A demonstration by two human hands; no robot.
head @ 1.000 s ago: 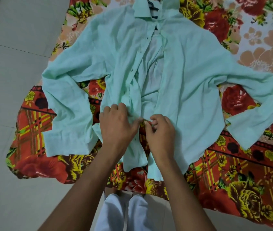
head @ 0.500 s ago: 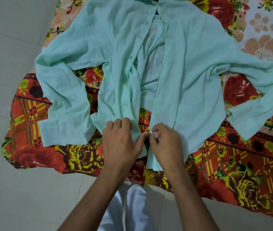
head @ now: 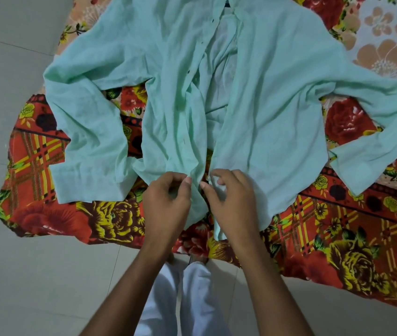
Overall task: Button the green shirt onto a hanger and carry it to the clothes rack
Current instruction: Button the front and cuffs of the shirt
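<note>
At 6 o'clock of bed (head: 47,202): left hand (head: 166,204) and right hand (head: 231,202) pinch hem edges of green shirt (head: 277,105), spread front-open on bedspread; collar cut off at 12 o'clock, hanger unseen.

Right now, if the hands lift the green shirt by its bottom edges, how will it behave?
The green shirt will probably flop and sag: it lies creased, sleeves bent. It looks thin, so likely light. Its front gapes open in the middle, so the panels may swing apart where the left hand and right hand pinch.

Pale green shirt (head: 277,93), front open, sleeves spread, flat on a floral bedsheet (head: 338,238)
</note>
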